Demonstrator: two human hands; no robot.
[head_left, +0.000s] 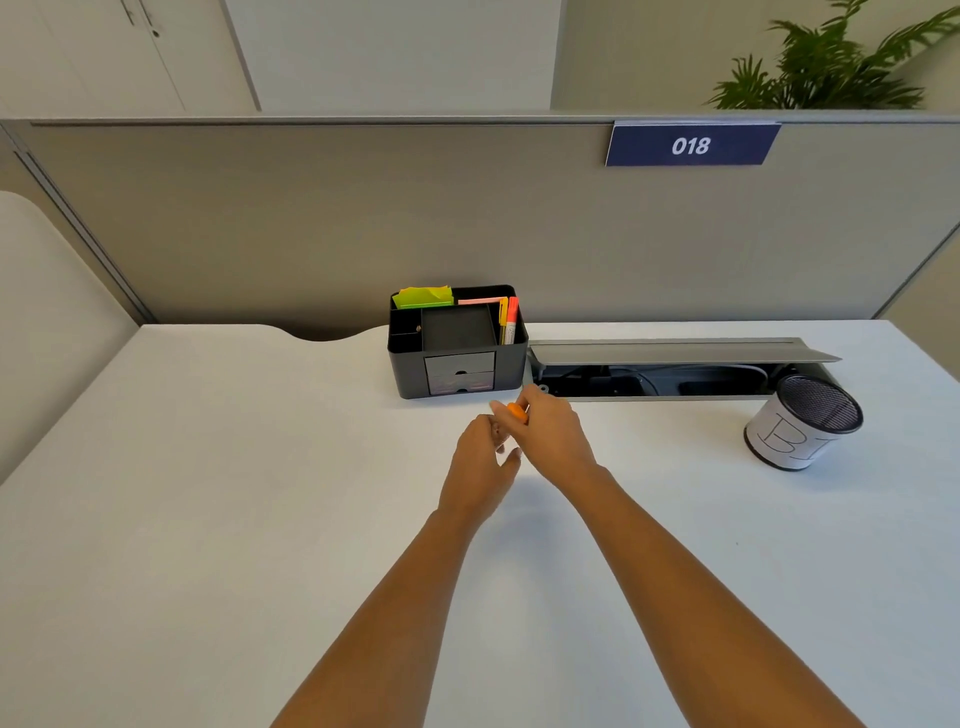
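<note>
White desk top (208, 467) under a grey partition is your work surface, so start at the fingertips: your right hand (550, 436) has thumb and fingers curled round an orange marker (518, 412), held above the desk just in front of the black desk organizer (457, 374). Only the marker's orange end shows, the rest is hidden in your grip. Your left hand (480, 462) sits close against the right, fingers loosely bent toward the marker, and the view doesn't show whether they touch it. Expect a light, stiff plastic barrel, smooth enough to slip or roll, so pinch it mid-barrel rather than by the cap, which may pull off. Further out, highlighters (510, 319) stand in the organizer's right compartment, and a mesh pen cup (802, 428) stands well off to your right
</note>
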